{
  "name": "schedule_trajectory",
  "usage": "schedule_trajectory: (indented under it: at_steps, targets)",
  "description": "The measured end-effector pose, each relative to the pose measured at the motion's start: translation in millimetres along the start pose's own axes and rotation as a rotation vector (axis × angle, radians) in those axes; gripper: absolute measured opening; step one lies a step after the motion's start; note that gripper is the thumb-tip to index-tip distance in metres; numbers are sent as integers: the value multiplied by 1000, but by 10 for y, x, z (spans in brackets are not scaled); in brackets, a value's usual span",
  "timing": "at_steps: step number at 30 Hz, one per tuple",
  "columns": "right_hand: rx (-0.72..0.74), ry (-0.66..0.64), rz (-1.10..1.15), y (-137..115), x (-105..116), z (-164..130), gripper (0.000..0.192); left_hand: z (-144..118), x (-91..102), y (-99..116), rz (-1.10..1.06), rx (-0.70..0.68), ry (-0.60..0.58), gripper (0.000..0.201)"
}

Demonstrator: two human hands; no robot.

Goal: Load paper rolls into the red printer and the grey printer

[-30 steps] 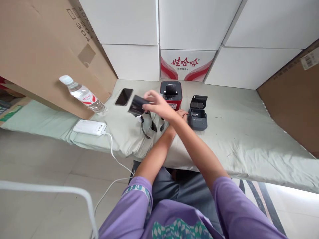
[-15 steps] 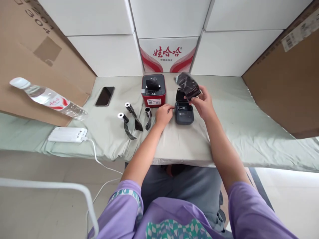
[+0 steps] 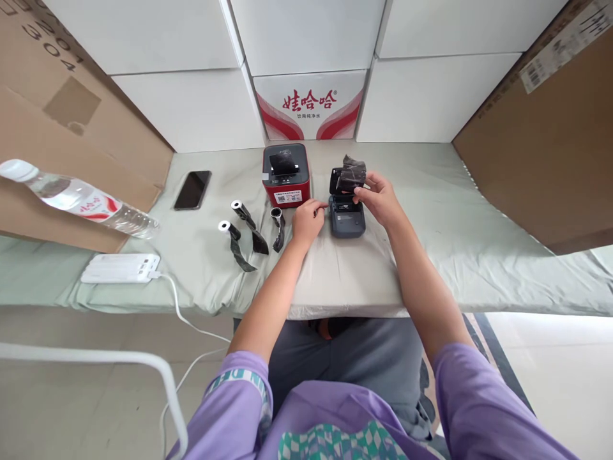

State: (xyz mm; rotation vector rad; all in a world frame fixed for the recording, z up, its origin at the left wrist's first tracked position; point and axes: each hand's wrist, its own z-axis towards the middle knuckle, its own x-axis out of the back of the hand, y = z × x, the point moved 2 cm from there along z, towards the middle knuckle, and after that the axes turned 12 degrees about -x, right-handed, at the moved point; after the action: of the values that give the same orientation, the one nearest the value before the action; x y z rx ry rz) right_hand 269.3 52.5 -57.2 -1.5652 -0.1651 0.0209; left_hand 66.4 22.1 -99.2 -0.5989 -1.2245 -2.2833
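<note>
While both hands work at the grey printer, things stand as follows, largest first.

Table: the table, under a pale green cloth, bears everything; white boxes and one red-printed box stack up beyond the fingertips.
Water bottle: the water bottle lies on its side, far out past the left hand's little-finger side.
Power bank: the white power bank rests near the table edge, well apart from the left hand, its cable hanging off.
Red printer: the red printer stands just beyond the left hand's fingertips.
Grey printer: the grey printer sits between the two hands, lid up.
Phone: the phone lies flat, well left of the left fingers.
Right hand: the right hand has thumb and fingers clamped on the black roll.
Left hand: the left hand lies curled, forefinger out and touching the grey printer's near-left corner, holding nothing.
Black roll: the black roll is held over the grey printer's open bay, at the right fingertips.
Spent rolls: three spent rolls with trailing dark strips lie just left of the left hand.
</note>
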Motion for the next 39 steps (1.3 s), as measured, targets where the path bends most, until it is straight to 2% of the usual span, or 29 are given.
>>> schedule_trajectory:
  at_steps: [5, 9, 15, 19, 23, 26, 29, 33, 39]
  targets:
    - [25, -35, 16, -25, 7, 3, 38, 7, -1, -1, -11, -14, 20, 34]
    - [47, -25, -57, -41, 35, 4, 38, 12, -13, -10, -19, -26, 21, 33]
    - [208, 1, -479, -62, 52, -31, 14, 19, -13, -2, -25, -35, 24, 33]
    - [203, 20, -639, -25, 16, -37, 11, 20, -9, 8, -10, -31, 10, 33]
    - [159, 71, -657, 36, 5, -7, 15, 18, -15, -1, -12, -33, 11, 31]
    - [143, 99, -681, 80, 22, 31, 12, 17, -24, -17, -30, -39, 18, 31]
    - [221, 111, -602, 115, 59, 79, 6, 16, -32, -32, -56, -45, 32, 31]
    - [346, 98, -497, 145, 107, 119, 14, 16, -35, -45, -78, -50, 44, 30]
    - [355, 80, -524, 171, 103, 122, 19, 14, -41, -50, -78, -53, 46, 30]
